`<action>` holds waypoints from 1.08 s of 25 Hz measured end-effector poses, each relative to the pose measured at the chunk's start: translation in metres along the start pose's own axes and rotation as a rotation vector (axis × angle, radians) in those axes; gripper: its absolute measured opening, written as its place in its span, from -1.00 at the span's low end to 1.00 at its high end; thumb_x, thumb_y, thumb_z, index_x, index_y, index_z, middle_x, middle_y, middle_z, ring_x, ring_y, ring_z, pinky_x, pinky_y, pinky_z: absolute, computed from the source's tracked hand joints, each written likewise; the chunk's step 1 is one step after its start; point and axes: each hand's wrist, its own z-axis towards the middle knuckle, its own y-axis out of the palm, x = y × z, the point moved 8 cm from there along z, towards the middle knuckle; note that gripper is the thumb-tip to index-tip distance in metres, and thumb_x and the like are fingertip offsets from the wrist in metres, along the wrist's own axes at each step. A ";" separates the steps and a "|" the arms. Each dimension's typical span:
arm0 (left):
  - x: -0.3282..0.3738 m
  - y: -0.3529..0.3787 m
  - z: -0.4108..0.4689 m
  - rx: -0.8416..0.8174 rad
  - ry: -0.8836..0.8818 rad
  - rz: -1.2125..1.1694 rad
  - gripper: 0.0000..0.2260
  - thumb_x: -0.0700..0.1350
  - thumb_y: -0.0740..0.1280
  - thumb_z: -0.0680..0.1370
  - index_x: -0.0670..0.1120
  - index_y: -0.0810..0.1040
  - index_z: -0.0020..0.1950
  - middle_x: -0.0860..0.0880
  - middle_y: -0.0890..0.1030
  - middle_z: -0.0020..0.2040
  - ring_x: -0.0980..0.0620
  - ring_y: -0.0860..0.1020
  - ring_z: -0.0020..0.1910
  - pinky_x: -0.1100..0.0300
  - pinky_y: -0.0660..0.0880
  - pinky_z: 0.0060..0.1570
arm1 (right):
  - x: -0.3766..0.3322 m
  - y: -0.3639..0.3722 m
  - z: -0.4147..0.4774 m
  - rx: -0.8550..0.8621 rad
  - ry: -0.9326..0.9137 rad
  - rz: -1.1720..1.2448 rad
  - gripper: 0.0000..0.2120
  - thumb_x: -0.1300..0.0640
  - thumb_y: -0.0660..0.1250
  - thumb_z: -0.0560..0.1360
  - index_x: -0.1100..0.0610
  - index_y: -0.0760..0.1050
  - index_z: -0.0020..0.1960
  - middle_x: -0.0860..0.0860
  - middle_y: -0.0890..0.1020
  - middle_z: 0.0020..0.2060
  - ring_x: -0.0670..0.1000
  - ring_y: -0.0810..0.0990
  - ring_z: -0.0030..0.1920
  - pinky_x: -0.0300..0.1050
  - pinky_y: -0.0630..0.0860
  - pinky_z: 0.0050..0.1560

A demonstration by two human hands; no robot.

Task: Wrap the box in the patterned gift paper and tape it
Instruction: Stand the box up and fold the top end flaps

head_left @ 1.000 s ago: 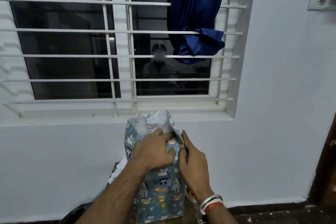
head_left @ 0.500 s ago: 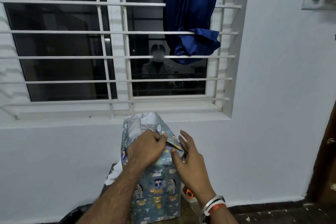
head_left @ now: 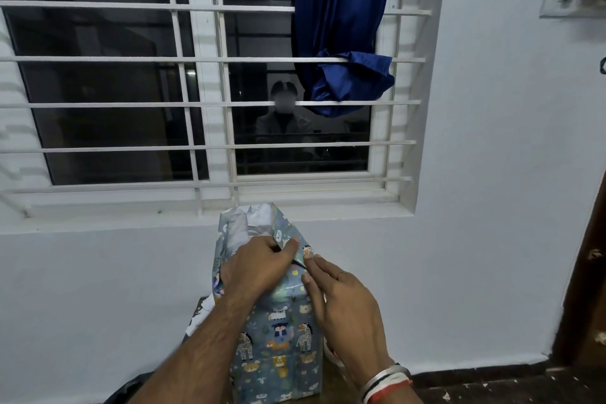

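The box (head_left: 278, 341) stands upright below the window, covered in blue gift paper printed with cartoon animals. At its top end the paper (head_left: 259, 223) stands loose and crumpled, its white underside showing. My left hand (head_left: 259, 269) lies over the top front of the box, fingers curled on a folded flap of paper. My right hand (head_left: 341, 298) is on the box's right side, with thumb and fingertips touching the tip of that flap. No tape is in sight.
A barred window with a white sill (head_left: 210, 210) is right behind the box, with a blue curtain (head_left: 341, 26) tucked through the bars. A white scrap of paper (head_left: 200, 315) lies left of the box. A dark wooden door frame (head_left: 587, 272) stands at right.
The top flap has been folded down further. My right hand moved from the flap's edge out a little, then back to its tip. The view has shifted slightly.
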 end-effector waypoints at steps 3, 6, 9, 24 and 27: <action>-0.001 0.005 0.009 -0.037 -0.074 0.001 -0.38 0.46 0.18 0.52 -0.08 0.67 -0.15 0.05 0.67 -0.26 0.07 0.59 -0.22 0.13 0.43 -0.14 | -0.001 -0.004 0.003 0.016 -0.065 -0.101 -0.67 -0.13 0.21 0.64 -0.11 0.62 0.30 -0.15 0.69 0.19 -0.01 0.69 -0.09 -0.13 0.66 -0.16; -0.004 0.001 0.027 -0.056 -0.179 -0.277 -0.29 0.56 0.28 0.35 -0.10 0.62 -0.11 -0.05 0.70 -0.14 -0.11 0.67 -0.10 -0.05 0.59 0.09 | -0.002 -0.005 0.007 0.016 -0.110 -0.144 -0.69 -0.11 0.24 0.62 -0.10 0.64 0.27 -0.15 0.71 0.15 0.02 0.65 -0.12 -0.11 0.65 -0.19; 0.012 -0.027 0.043 -0.013 -0.134 -0.206 -0.49 0.33 0.39 0.48 -0.15 0.65 -0.17 -0.06 0.67 -0.24 -0.13 0.66 -0.15 0.04 0.62 -0.02 | 0.000 -0.005 0.008 0.002 -0.116 -0.152 -0.66 -0.13 0.19 0.64 -0.11 0.64 0.28 -0.18 0.70 0.15 0.02 0.62 -0.09 -0.11 0.64 -0.17; 0.062 -0.012 -0.041 0.037 0.719 0.418 -0.80 0.08 0.23 0.66 0.12 0.63 0.17 0.11 0.68 0.02 0.05 0.63 0.00 0.08 0.57 -0.04 | 0.000 0.002 0.004 -0.104 -0.096 -0.222 -0.57 -0.22 0.05 0.65 -0.12 0.51 0.37 -0.19 0.60 0.29 0.02 0.59 0.00 -0.04 0.60 -0.08; 0.042 0.006 -0.053 0.056 0.817 0.400 -0.71 0.10 0.11 0.68 0.15 0.58 0.25 0.16 0.69 0.10 0.08 0.66 -0.01 0.15 0.60 -0.11 | -0.003 -0.003 0.002 -0.118 -0.157 -0.198 -0.62 -0.18 0.06 0.66 -0.12 0.48 0.36 -0.21 0.58 0.29 0.02 0.60 -0.09 -0.09 0.54 -0.09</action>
